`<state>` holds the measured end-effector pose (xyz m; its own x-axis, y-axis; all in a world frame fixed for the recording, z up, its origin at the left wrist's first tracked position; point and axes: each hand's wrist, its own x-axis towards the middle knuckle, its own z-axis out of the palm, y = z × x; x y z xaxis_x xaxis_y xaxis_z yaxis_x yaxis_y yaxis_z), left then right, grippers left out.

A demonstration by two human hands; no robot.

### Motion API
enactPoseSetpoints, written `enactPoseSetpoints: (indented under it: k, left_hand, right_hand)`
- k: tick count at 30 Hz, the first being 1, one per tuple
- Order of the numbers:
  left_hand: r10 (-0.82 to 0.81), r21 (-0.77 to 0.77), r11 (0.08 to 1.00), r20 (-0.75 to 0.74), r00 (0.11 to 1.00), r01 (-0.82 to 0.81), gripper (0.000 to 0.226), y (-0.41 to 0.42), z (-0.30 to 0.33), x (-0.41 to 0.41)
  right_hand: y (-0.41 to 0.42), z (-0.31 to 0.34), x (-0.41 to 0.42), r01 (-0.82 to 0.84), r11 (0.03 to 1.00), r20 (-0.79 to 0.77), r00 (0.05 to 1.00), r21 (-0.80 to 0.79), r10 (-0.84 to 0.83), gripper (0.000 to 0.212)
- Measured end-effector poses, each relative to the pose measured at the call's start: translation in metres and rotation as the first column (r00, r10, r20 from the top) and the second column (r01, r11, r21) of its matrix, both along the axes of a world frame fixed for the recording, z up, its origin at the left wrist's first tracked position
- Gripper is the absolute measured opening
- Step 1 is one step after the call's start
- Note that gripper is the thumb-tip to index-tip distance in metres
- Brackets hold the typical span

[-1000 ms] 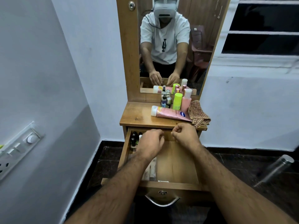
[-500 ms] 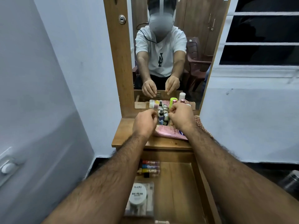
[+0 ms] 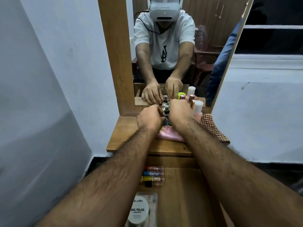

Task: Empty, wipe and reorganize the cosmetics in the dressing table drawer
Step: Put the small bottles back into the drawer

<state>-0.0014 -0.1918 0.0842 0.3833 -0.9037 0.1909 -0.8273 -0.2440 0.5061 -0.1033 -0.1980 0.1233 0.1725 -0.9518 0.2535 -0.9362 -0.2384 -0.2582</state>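
Both hands were on the worktop [image 3: 121, 136]. My left hand [image 3: 150, 119] and right hand [image 3: 179, 112] curled around the small bottles [image 3: 166, 110] by the mirror [image 3: 205, 46]. Below the worktop, the open drawer [image 3: 183, 194] held little colored bottles [image 3: 153, 176].

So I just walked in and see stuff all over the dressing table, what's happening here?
A person is clearing out the drawer. Both hands, left hand and right hand, are setting small bottles on the tabletop by the mirror, beside a pink tube and checked cloth. Nail polish items remain in the drawer.
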Motion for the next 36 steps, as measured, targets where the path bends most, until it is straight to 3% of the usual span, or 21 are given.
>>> enactPoseSetpoints:
  k: [9,14,21,25,27,29,31,33,36]
  left_hand:
    - [-0.006,-0.048,0.999,0.005,1.000,0.007,0.013,-0.001,-0.002,-0.003]
    - [-0.017,-0.063,0.998,-0.069,0.997,0.013,0.015,0.000,-0.003,0.001]
    - [-0.043,-0.208,0.978,-0.227,0.973,-0.005,0.015,0.013,0.011,0.010]
    - [-0.057,-0.305,0.950,-0.357,0.932,-0.059,0.018,0.031,0.025,0.017]
    - [-0.055,-0.334,0.937,-0.424,0.904,-0.099,0.019,0.041,0.027,0.019]
    - [-0.061,-0.356,0.925,-0.486,0.872,-0.133,0.019,0.053,0.026,0.020]
    - [-0.057,-0.364,0.917,-0.530,0.846,-0.166,0.022,0.070,0.024,0.019]
    - [-0.054,-0.361,0.913,-0.569,0.820,-0.191,0.025,0.088,0.020,0.014]
    - [-0.063,-0.319,0.929,-0.633,0.771,-0.187,0.027,0.115,0.005,0.003]
  right_hand:
    - [-0.002,-0.004,0.004,-0.032,0.999,-0.013,0.999,-0.041,0.031,0.018]
    - [-0.004,-0.010,0.002,-0.041,0.997,0.031,0.999,-0.071,0.043,0.018]
    - [-0.001,-0.003,-0.002,-0.080,0.985,0.160,0.982,-0.152,0.104,0.011]
    - [0.005,0.004,-0.011,-0.076,0.990,0.356,0.928,-0.117,0.113,0.043]
    - [0.012,0.002,-0.019,-0.076,0.997,0.549,0.832,-0.028,0.079,0.044]
    - [0.024,0.000,-0.028,-0.155,0.983,0.784,0.620,0.099,0.019,0.021]
    - [0.040,-0.001,-0.040,-0.255,0.950,0.914,0.401,0.181,-0.067,0.009]
    - [0.060,-0.005,-0.052,-0.339,0.913,0.969,0.172,0.228,-0.179,0.008]
    - [0.086,-0.022,-0.067,-0.435,0.857,0.919,-0.144,0.275,-0.368,0.010]
